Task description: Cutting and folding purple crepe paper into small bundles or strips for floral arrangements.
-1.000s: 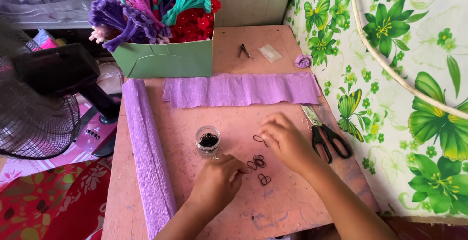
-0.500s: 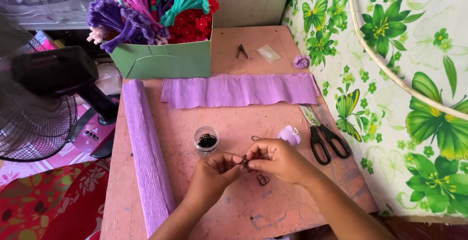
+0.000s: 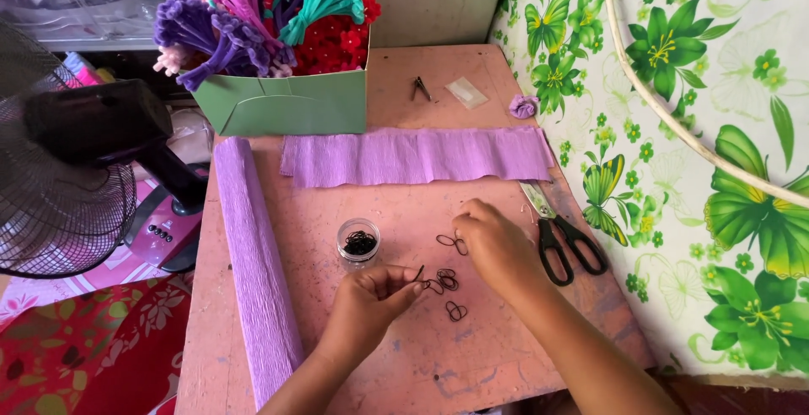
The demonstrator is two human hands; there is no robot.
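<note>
On pink table (image 3: 506,78), left hand (image 3: 371,301) pinches thin wire (image 3: 403,268) — right hand (image 3: 493,242), grip loose, touches black bands (image 3: 448,281).

hands (image 3: 438,276) among black rubber bands (image 3: 447,281)

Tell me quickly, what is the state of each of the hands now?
Left hand: closed, pinching a thin wire.
Right hand: fingers curled down on small black rubber bands; grip cannot be told.

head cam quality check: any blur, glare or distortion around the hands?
Head view: soft, even daylight, no glare on the pink table; left hand and right hand look sharp, with only faint shadows beneath. The small black bands are thin but readable. Mild wide-angle bending shows at the fan on the left edge.
</note>
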